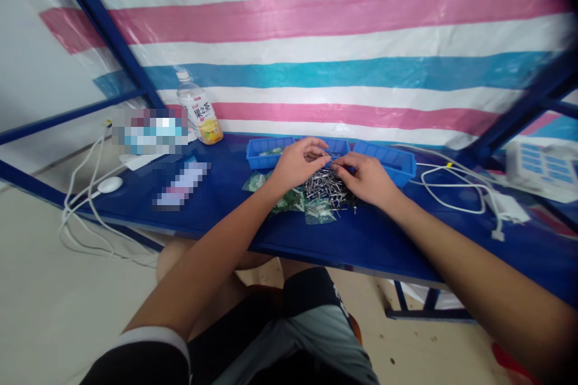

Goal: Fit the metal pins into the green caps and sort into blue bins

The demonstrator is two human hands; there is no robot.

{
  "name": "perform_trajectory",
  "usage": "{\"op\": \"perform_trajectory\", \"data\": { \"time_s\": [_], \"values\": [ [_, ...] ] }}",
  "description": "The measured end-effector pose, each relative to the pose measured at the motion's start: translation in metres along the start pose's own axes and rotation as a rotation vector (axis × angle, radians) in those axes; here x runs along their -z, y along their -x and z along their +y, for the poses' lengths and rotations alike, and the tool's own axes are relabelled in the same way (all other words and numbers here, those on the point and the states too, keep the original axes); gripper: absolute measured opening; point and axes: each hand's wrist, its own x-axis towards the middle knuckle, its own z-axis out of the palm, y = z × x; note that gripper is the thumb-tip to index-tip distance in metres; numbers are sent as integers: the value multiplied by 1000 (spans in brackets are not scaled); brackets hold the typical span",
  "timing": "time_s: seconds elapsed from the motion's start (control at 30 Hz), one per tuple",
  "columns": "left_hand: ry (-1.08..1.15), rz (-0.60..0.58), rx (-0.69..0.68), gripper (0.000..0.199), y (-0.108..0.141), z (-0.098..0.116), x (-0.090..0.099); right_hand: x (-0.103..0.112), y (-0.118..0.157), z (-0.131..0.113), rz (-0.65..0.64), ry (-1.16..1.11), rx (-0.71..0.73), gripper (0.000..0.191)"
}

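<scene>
Metal pins [327, 189] lie heaped on your blue bench [361, 237], partly hidden by your left hand [300, 162] and right hand [363, 177]; how far either grip closes, or on what, cannot be told. Pixelation masks items [180, 187] at far left. Beside them, a bottle [199, 111] bears the label 果之茶. Blue bins [262, 162] stand behind; striped sheeting [316, 18] backs your bench.

metal pins [327, 189] heaped beside bags [319, 212] and bins [262, 163]

slim, silvery and loose, the pins are piled at many angles on the blue bench [383, 237]. they are flanked at the left and front by clear, greenish, crumpled bags. three open blue bins are lined up behind.
</scene>
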Motion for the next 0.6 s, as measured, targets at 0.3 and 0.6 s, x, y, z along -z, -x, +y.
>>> {"op": "perform_trajectory", "data": {
  "time_s": [0.3, 0.6],
  "values": [
    [-104, -67, 18, 43, -1, -7, -1, 7, -1, -2, 38, -55, -141, 30],
    [-352, -228, -107, 26, 4, 3, -1, 4, -8, 2, 137, -783, -475, 34]
  ]
}}
